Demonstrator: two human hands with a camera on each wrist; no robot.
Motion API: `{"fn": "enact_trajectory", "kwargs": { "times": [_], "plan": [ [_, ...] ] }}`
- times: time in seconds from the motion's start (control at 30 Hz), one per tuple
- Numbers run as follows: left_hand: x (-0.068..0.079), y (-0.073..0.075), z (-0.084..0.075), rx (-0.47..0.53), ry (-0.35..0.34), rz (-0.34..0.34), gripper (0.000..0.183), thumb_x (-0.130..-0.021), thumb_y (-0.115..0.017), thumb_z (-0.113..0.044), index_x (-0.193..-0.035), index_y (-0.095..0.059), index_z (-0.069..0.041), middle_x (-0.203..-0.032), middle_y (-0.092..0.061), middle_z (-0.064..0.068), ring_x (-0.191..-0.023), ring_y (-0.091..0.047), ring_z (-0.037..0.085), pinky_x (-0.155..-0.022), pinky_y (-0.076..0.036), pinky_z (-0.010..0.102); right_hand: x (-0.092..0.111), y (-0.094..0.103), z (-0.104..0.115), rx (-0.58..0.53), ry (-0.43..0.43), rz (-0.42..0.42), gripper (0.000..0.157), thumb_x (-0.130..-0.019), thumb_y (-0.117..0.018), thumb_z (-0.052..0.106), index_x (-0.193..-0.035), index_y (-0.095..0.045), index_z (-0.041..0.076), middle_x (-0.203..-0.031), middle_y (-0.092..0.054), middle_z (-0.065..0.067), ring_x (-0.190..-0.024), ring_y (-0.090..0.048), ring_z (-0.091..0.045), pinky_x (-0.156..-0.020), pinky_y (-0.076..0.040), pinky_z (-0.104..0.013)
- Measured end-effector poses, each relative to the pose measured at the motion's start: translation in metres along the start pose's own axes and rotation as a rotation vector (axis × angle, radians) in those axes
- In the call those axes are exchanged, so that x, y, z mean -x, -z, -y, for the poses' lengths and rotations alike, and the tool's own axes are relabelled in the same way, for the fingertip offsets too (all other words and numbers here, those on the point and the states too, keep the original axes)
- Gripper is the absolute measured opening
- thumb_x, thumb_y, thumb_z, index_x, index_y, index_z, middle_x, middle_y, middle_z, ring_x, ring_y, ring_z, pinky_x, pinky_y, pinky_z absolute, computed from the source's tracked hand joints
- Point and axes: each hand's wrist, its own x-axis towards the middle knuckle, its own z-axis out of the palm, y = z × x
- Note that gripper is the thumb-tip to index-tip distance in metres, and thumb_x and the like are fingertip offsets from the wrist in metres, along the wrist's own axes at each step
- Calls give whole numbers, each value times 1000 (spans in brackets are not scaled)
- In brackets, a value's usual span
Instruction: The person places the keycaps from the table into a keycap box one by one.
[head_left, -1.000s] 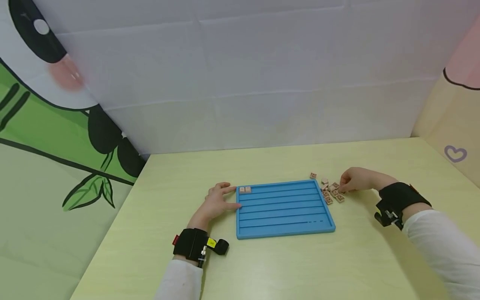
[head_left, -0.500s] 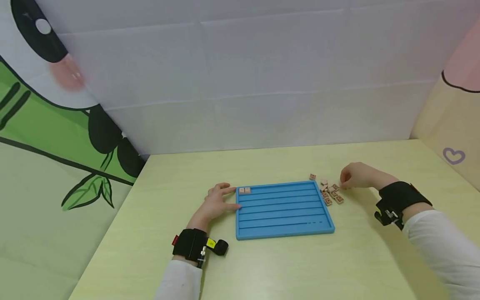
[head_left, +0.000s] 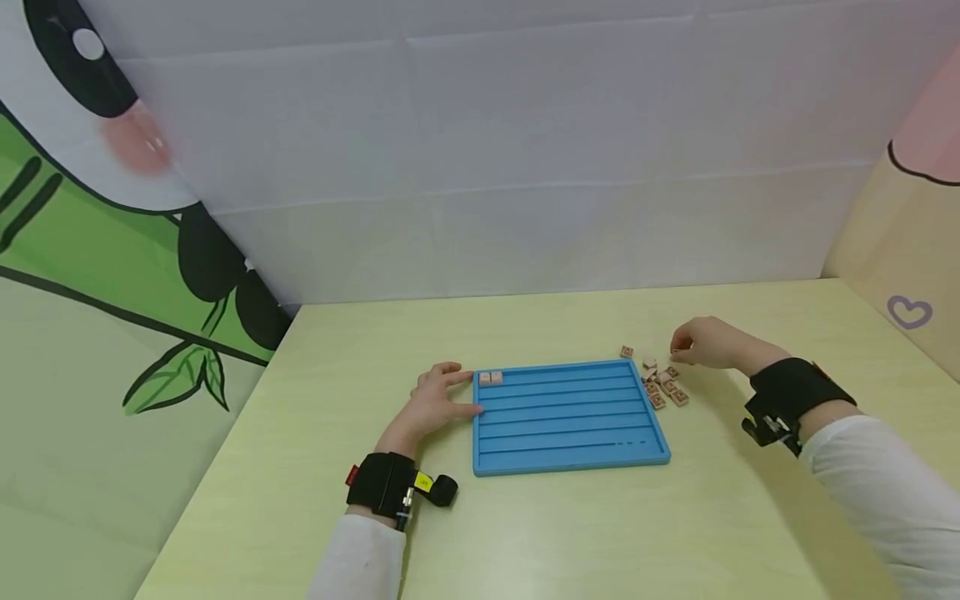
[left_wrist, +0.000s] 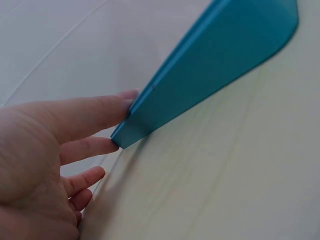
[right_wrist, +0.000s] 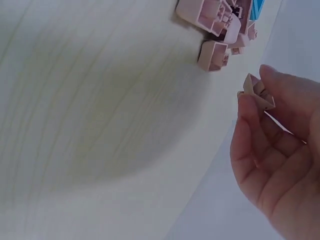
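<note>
A blue ridged tray (head_left: pixel 570 421) lies on the table, two beige keycaps (head_left: pixel 491 378) side by side in its top left corner. My left hand (head_left: pixel 429 404) is at the tray's left side, thumb and fingers spread straight; in the left wrist view, the thumb (left_wrist: pixel 95 112) touches the tray wall (left_wrist: pixel 200 70). Between thumb and fingertips my right hand (head_left: pixel 708 343) pinches a keycap (right_wrist: pixel 259 93), its hollow underside partly showing. The hand is above and behind a small heap of loose keycaps (head_left: pixel 663 386) at the tray's right edge, most with their undersides up.
One keycap (head_left: pixel 626 352) lies apart behind the tray's far right corner. The pale wooden table (head_left: pixel 600 533) runs back to a white cloth wall (head_left: pixel 525 167). Printed cloth (head_left: pixel 67 367) hangs at the left.
My right hand has lifted away from the heap, slightly back and to the left, with the keycap pinched. The left hand and the tray stay in place.
</note>
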Motion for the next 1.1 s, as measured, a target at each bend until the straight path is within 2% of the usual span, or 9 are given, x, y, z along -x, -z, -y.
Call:
{"fn": "enact_trajectory", "kwargs": {
  "times": [0.2,0.47,0.7,0.93,1.1],
  "plan": [
    [-1,1,0,-11,-6,2,70,-76,-76,-27,-137,-50,-8,-149,-30,12,-136,-21,38,-102,-26,55,0,4,20,-52,-7,-68,13,-90,-58,8,-91,-61,-4,-80,-63,-15,-67,-58,-21,-60,-45,-32],
    [0,1,1,-10,-2,5,70,-76,-76,-28,-137,-50,-8,-149,-31,12,-136,-21,38,-102,-26,55,-4,-1,47,-62,25,-148,20,-88,-59,6,-104,-61,-7,-90,-63,-17,-75,-59,-24,-65,-48,-35],
    [1,1,-1,4,12,0,71,-75,-76,-28,-138,-50,-8,-149,-32,11,-136,-21,37,-102,-28,54,-6,-3,65,-93,73,-156,19,-89,-60,10,-102,-68,-1,-96,-67,-14,-84,-60,-26,-73,-49,-38],
    [2,3,-2,-6,4,5,69,-76,-76,-27,-137,-51,-7,-149,-31,12,-136,-21,38,-103,-25,55,-8,-3,76,-131,55,-137,31,-93,-52,8,-119,-61,-6,-112,-64,-24,-88,-65,-28,-69,-49,-34],
    [2,3,-2,2,0,6,69,-76,-76,-27,-137,-51,-7,-149,-31,13,-136,-20,38,-103,-25,56,-9,-6,79,-138,72,-152,31,-93,-51,6,-120,-61,-6,-113,-64,-24,-90,-65,-30,-72,-50,-35]
  ]
}}
